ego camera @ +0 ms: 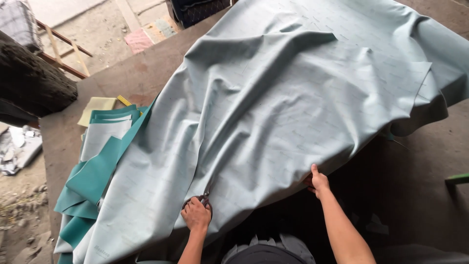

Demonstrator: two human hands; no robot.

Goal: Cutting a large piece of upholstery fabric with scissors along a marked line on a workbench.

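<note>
A large pale grey-green sheet of leatherette (293,93) lies rumpled, back side up, across a dark brown table (137,73). At its near edge my left hand (197,214) grips a pair of scissors (206,194), the blades pointing into the sheet along a cut or fold line. My right hand (318,182) pinches the sheet's near edge further right, thumb on top, fingers underneath.
Teal strips and offcuts (93,181) lie stacked at the table's left end beside a yellowish piece (97,105). A wooden frame (63,49) and dark bundle (29,83) stand at far left over a dirt floor. A green object (457,179) sits at right.
</note>
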